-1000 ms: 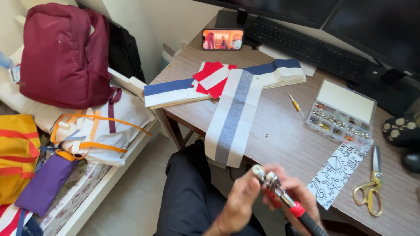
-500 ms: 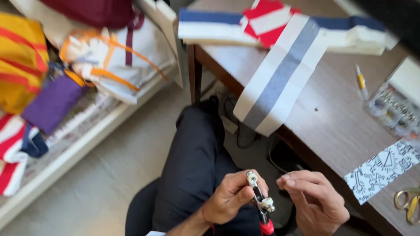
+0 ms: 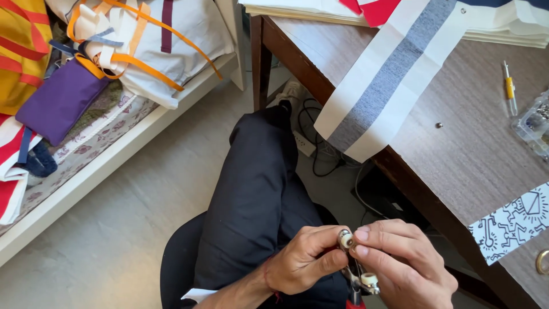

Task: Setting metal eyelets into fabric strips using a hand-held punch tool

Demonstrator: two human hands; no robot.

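Pliers (image 3: 355, 280) half-hidden between hands (image 3: 366, 266)

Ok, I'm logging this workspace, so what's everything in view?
pliers: one, metal with red handle, held by both hands
cloth strip: one, white and grey, hanging over table edge
table: one, brown, right
pen tool: one, yellow and white, on table
patterned paper: one, black and white, table edge
purple pouch: one, on bed, left
cables: black, on floor under table
left hand: on pliers
right hand: on pliers
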